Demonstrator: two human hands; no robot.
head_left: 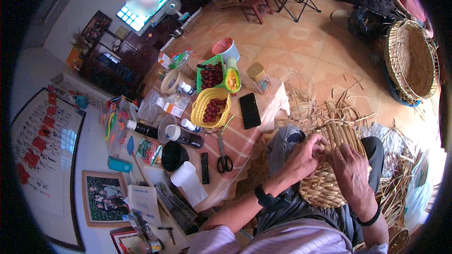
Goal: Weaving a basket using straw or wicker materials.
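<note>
A partly woven straw basket [321,192] rests on my lap, its braided side facing up and loose-looking strips at its far end. My left hand [308,153] is closed at the basket's left edge, thumb and fingers pinched together; what lies between the fingertips is too small to make out. Across the top of the basket lies my right hand [350,171], its fingers bent and gripping the weave. Both hands are close to each other, with their fingertips nearly meeting. Parts of the basket are hidden beneath them.
Left of my knees, a cloth-covered table holds scissors [224,157], a black phone [249,111], a yellow basket of red fruit [210,108] and several bottles. Loose straw [341,108] litters the floor ahead. At the right stands a large wicker basket [412,61], with a person beyond it.
</note>
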